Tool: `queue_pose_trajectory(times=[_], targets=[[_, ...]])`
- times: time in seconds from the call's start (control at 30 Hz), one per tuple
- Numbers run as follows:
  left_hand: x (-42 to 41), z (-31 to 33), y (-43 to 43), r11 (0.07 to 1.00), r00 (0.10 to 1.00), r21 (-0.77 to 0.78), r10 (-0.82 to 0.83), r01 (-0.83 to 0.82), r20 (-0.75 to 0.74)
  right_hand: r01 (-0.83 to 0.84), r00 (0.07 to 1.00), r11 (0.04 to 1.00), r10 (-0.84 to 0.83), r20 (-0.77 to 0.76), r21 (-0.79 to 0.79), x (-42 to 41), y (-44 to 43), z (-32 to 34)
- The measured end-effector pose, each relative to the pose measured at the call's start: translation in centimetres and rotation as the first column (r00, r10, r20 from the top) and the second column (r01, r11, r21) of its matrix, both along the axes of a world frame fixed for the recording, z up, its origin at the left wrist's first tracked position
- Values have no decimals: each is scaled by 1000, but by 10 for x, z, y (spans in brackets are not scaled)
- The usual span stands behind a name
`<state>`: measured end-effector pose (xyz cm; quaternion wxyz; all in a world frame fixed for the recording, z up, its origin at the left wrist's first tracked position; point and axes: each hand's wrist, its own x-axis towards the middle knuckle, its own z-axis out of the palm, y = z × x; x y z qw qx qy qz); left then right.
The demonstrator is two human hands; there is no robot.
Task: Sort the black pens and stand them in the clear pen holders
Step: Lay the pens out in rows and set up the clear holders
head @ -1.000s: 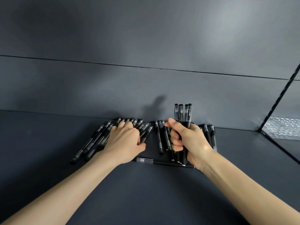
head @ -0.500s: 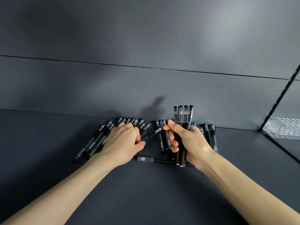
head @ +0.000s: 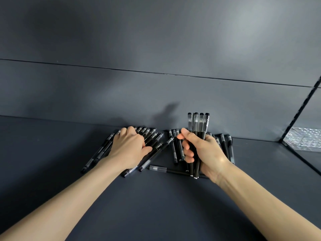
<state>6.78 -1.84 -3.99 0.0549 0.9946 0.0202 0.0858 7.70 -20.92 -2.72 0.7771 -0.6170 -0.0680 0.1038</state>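
On the left of the dark table [head: 156, 206], the left hand [head: 129, 147] lies palm down over a fan of loose black pens [head: 97, 152] that spread out against the back wall [head: 156, 40]; its fingers are curled onto the shafts, and one pen [head: 156, 156] runs slanting out from under its thumb side, though whether it is truly pinched or only pressed I cannot tell. Just right of that, a few more pens [head: 177, 148] lie flat, and a single pen [head: 166, 169] lies crosswise in front of them. Further right, the right hand [head: 202, 153] has its grip closed around a bundle of pens [head: 198, 124], held upright with the clear caps on top, and other pens [head: 227, 146] lie behind it. This looks like the gathering step: collecting pens into one bunch before standing them up (no clear holder is visible in the view, so that part is not yet begun). The next move probably calls for sliding the slanted pen free and passing it across into the bunch, caps aligned. Compared with half a second ago, that pen has been drawn back toward the person, its tail now reaching well past the left wrist, while the bundle stays much as it was.
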Motion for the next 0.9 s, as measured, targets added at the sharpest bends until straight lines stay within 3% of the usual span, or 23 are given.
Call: queue_pose_trajectory(times=[0.8, 0.9], targets=[[3, 3, -6, 984, 974, -174, -2, -38, -227, -4, 1000, 1000, 4, 1, -20, -4, 4, -2], [1, 6, -6, 989, 983, -142, 5, -31, -185, 9, 1000, 1000, -9, 4, -15, -4, 5, -2]])
